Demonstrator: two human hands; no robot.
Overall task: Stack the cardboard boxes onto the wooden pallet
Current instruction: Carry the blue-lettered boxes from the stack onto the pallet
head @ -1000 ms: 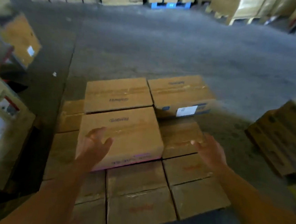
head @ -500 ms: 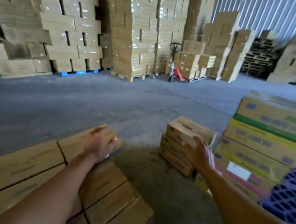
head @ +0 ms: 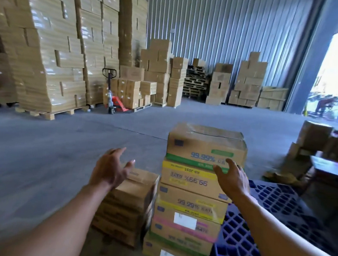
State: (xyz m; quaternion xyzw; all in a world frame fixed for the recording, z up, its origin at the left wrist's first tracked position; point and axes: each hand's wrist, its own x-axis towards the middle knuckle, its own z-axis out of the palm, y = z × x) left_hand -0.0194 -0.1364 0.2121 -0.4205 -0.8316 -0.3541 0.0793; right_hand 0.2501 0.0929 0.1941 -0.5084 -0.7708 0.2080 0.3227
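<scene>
A tall stack of printed cardboard boxes stands straight ahead; its top box [head: 205, 145] has a green band and "99.99%" print. To its left sits a lower stack of plain brown boxes [head: 134, 196]. My left hand [head: 111, 168] is open in the air, above the low stack and left of the top box. My right hand [head: 231, 179] is open in front of the tall stack's upper right corner, fingers near the top box's lower edge. Neither hand holds anything. The wooden pallet with the stacked boxes is out of view.
A dark blue plastic pallet [head: 276, 208] lies on the floor right of the stack. A low table [head: 329, 168] and boxes stand at far right. Wrapped box towers [head: 54, 40] and an orange pallet jack [head: 113, 99] fill the back left; bare concrete floor lies between.
The view has swung right, from the loaded pallet to the tall printed stack. Both hands have left the pallet's boxes and risen toward the top printed box.
</scene>
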